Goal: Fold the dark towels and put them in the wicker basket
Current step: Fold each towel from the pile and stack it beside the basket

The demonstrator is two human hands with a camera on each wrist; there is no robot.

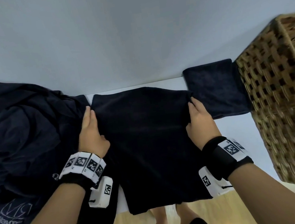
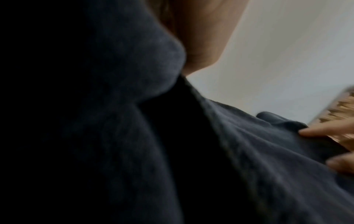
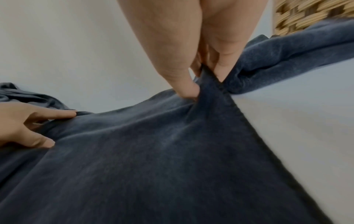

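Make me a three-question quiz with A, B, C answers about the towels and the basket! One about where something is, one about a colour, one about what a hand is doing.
1. Where is the folded towel?
A. inside the basket
B. on the table right beside the basket
C. on the floor

2. What colour is the towel being folded?
A. white
B. red
C. very dark blue

3. What is the right hand doing?
A. pinching the towel's edge
B. resting flat on the bare table
C. holding the basket

Answers: 1 B, it lies on the white table against the wicker basket. 2 C, the right wrist view shows dark navy cloth. 3 A, its fingers bunch the hem, while the left hand holds the opposite edge.
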